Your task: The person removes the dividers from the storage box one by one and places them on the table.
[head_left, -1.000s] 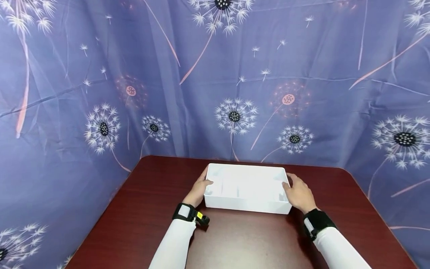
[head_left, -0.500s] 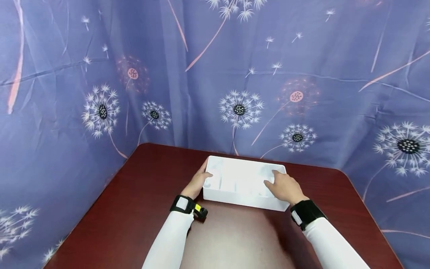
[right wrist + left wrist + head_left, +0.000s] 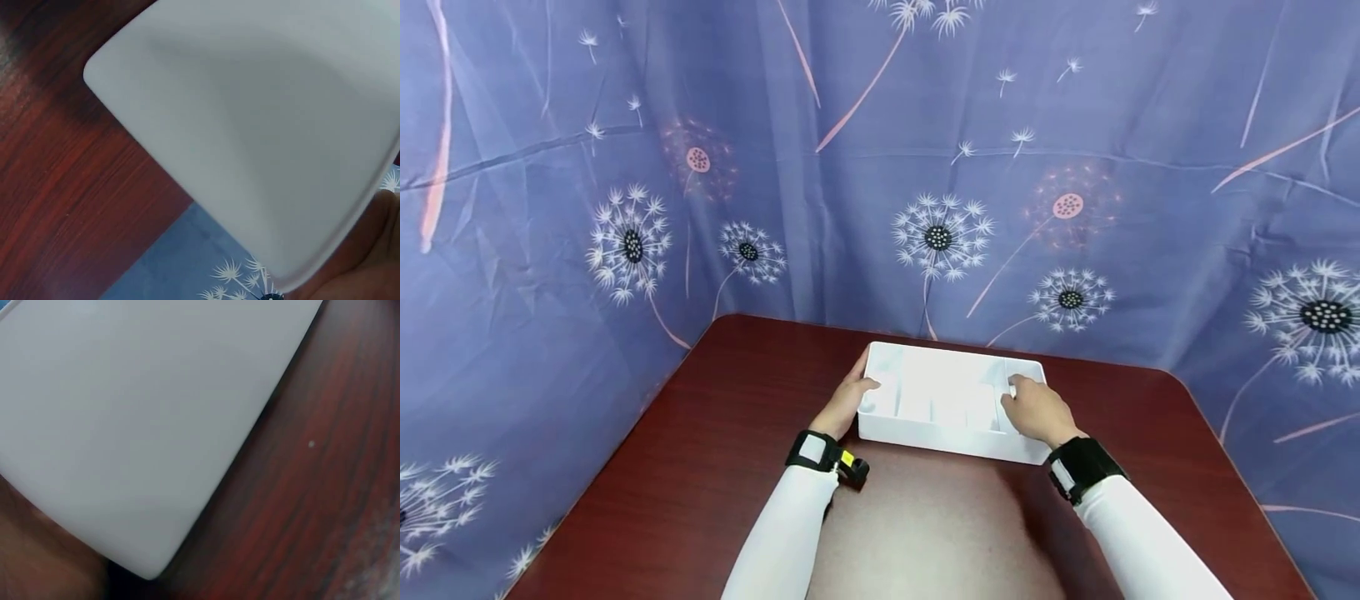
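A shallow white plastic organizer box, split into compartments by thin dividers, sits near the far side of the dark red table. My left hand grips its left end, thumb over the rim and the other fingers outside, mostly hidden. My right hand reaches over the front right corner into the box. Its bent thumb and index finger are close beside a divider; I cannot tell whether they pinch it. In both wrist views a plain outer wall of the box fills much of the picture, with part of my right hand past its rim.
The wood-grain table has rounded far corners and reflects light in front of the box. A blue curtain with a dandelion print hangs around its far edge and sides. A black strap with a camera sits on each wrist.
My right hand has moved from the box's right end to inside it. Its thumb and index finger have drawn closer together, and the divider beside them shows more clearly. The left hand keeps its grip.
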Tool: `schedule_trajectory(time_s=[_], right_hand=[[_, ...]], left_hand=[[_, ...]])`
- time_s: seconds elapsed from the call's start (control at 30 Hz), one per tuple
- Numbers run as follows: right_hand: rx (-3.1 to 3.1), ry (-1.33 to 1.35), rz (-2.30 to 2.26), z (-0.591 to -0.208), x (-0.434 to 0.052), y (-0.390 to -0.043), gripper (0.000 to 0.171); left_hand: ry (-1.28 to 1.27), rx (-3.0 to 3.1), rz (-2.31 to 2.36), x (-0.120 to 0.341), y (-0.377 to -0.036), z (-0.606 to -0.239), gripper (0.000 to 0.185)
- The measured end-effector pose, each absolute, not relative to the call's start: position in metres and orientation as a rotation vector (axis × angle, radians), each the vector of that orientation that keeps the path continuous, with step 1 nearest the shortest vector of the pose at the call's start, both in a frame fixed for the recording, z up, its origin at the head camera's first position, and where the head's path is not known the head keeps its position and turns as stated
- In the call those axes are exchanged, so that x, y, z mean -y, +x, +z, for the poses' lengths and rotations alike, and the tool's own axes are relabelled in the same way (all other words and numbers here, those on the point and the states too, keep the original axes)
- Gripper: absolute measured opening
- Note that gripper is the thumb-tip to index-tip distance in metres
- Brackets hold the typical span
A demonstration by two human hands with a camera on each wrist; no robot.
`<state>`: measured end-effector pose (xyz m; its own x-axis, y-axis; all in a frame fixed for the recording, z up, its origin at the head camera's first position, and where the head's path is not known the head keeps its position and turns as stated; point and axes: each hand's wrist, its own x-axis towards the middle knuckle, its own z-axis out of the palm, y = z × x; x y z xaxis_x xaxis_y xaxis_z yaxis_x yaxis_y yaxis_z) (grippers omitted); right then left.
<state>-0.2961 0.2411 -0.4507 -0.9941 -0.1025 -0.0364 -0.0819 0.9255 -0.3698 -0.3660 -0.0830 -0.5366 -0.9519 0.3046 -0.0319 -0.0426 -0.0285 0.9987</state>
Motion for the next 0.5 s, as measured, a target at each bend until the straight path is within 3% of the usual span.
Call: schedule_trajectory(time_s=[0.5], right_hand=[[-3.099,-0.147,-0.697,-0.4436,-0.2482,-0.2952,0.05]], left_hand=[[0.261,-2.007,2.07,0.081,-0.365,-0.5349,0.08]])
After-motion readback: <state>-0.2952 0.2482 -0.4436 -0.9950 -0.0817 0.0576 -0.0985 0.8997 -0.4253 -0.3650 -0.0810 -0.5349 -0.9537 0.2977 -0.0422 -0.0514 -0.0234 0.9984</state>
